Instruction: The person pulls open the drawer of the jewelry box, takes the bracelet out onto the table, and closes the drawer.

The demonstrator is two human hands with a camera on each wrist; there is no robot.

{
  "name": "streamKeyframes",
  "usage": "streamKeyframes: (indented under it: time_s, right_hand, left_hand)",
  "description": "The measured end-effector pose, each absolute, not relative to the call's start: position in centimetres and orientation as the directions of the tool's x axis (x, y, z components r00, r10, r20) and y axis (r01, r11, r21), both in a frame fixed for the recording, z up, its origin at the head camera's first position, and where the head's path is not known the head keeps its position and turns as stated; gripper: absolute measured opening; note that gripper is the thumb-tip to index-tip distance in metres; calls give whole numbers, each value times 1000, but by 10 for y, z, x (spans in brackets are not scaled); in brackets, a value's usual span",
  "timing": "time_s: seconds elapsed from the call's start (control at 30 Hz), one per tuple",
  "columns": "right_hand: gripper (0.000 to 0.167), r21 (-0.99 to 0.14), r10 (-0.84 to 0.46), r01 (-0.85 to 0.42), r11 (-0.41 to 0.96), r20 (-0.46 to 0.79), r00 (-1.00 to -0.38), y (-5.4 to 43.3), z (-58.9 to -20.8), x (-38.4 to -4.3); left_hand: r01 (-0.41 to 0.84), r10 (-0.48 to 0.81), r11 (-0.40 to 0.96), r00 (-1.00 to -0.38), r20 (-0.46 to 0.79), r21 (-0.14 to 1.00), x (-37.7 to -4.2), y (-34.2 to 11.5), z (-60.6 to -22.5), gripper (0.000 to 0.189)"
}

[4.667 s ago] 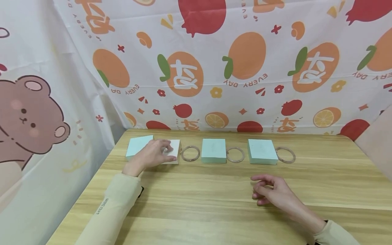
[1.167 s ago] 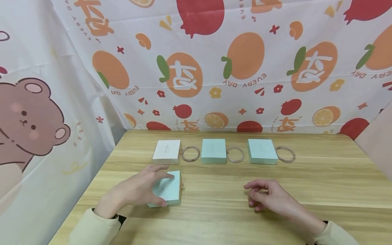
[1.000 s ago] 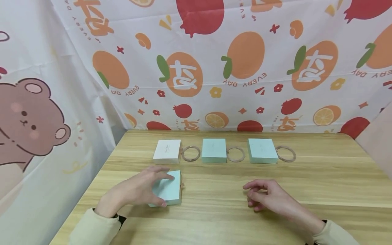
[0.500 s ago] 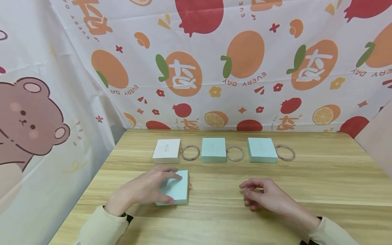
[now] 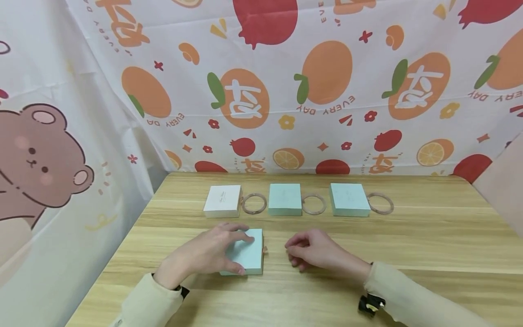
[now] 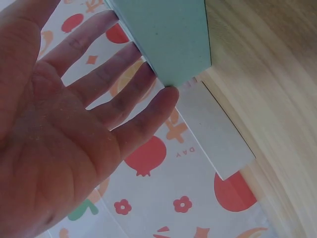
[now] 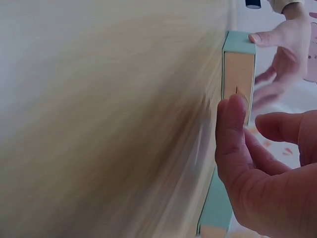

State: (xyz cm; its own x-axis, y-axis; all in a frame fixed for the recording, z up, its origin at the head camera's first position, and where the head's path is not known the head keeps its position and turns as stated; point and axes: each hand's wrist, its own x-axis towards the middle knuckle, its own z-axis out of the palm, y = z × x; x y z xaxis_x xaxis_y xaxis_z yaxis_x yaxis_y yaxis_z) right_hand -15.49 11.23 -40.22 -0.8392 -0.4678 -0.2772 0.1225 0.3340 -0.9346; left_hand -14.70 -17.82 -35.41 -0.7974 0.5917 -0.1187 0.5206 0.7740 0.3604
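A mint-green drawer box (image 5: 254, 254) lies on the table in front of my left hand (image 5: 212, 250). That hand spans the box, its thumb at the near side and fingers at the far side and over the top. On the box's right side sticks out a small ribbon tab (image 5: 265, 249); the right wrist view shows a tan drawer front (image 7: 238, 67) on that side. My right hand (image 5: 314, 250) is just right of the tab, fingers loosely curled and holding nothing. In the left wrist view the fingertips (image 6: 171, 94) meet the mint box's edge.
Along the back stand a white box (image 5: 223, 200), a mint box (image 5: 284, 199) and another mint box (image 5: 349, 199). To the right of each lies a bangle: the left one (image 5: 244, 206), the middle one (image 5: 313, 213) and the right one (image 5: 392, 206). A fruit-print cloth (image 5: 282, 150) hangs behind the table.
The mint box has come from the back left to the front, beside the white box's near side, then slid right under my left hand. My right hand has moved left toward its tab.
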Motion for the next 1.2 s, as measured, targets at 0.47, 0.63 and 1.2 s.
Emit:
streamKeyframes:
  time_s: [0.47,0.63,1.2]
  right_hand:
    - [18,-933,-467,252,256,-348,-813,66,-403,-168]
    - [17,-930,-461,291,224,-364,-809,60,-405,-171]
    - [11,-927,-428,330,180,-376,-822,33,-406,-182]
  left_hand:
    - [498,581,775,-804,-129,389,-149,-179,-358,64]
    - [505,589,769,-798,-128,391,-151,-180,-360,64]
    - [492,569,780,-814,-112,388,-154,-196,-359,63]
